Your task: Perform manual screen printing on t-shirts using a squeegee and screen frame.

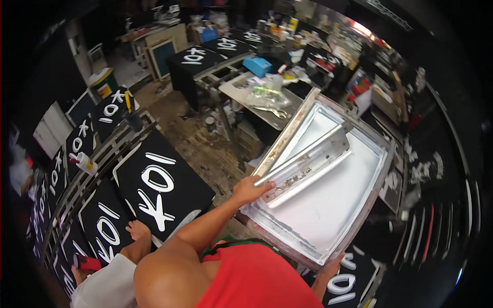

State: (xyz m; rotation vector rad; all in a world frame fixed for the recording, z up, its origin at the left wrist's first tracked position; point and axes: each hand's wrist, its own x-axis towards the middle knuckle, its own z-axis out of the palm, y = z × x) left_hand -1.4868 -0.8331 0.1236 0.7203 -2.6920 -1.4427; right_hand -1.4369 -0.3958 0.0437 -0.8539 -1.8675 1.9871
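I carry a screen printing frame (pixel 378 172) with a pale mesh (pixel 328 215) tilted at my right side. A long metal squeegee or trough (pixel 308 167) lies diagonally across it. My left hand (pixel 254 189) is closed on the near end of this metal piece at the frame's left side. My right hand (pixel 333 266) grips the frame's lower right corner, partly hidden under it. Just beyond my right hand lies a black printed panel (pixel 354 274) with white markings. A co-worker's hand (pixel 137 231), separate from mine, rests near black printed panels (pixel 185 187) at the left.
A red tool (pixel 90 264) is beside the co-worker. Printed panels on rails (pixel 110 154) line the left, with a white bottle (pixel 84 163). Ahead stand a cluttered table (pixel 231 92) with a blue box (pixel 257 66), more panels (pixel 195 59), and a bucket (pixel 101 82).
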